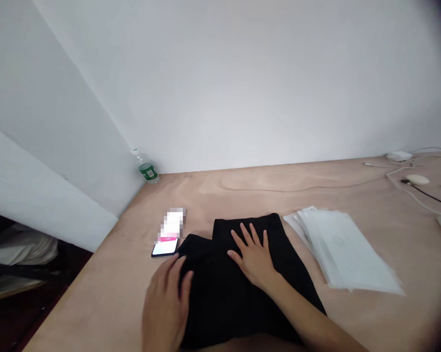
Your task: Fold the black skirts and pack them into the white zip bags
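The black fabric garment [242, 313] lies on the light-brown plywood tabletop [106, 303], near the edge closest to the person, doubled over into a layered, roughly rectangular bundle. Its outline is uneven at the left side. The right hand [253, 256] lies on the bundle, palm down, with fingers spread apart. The left hand [165, 305] sits at the bundle's left edge, with fingers close together and curved over the fabric; whether it grips the cloth cannot be determined from this view.

Current state: the garment is folded at least once; the exact number of folds cannot be determined. The stack of translucent white plastic sleeves [346, 249] lies flat and slightly fanned just right of the bundle. No hand touches it, and the garment lies outside it. The black smartphone [165, 248], its screen lit, rests just beside the bundle on the left, below a pixelated white-and-pink packet [172, 225]. The clear plastic water bottle with a green label [146, 168] stands well apart, in the far corner of the tabletop.
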